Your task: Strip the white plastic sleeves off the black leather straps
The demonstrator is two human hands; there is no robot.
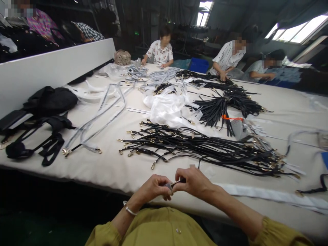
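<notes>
Left hand (156, 188) pinching small grey piece (168, 186), right hand (191, 181) black strap (182, 180), likely light, limp, best gripped near its end; strap pile (197, 143) at one o'clock.

No readable text, numbers or brands anywhere. Closest candidates: small glowing green sign (136, 33) in the dark far background, left of centre, too small to make out. Long pale-grey straps (81, 130) on the left: dark marks along them, can't tell if lettering. White paper tags (258, 130) by the right end of the near thin black straps with gold-coloured metal clips (194, 143): any print illegible.
</notes>
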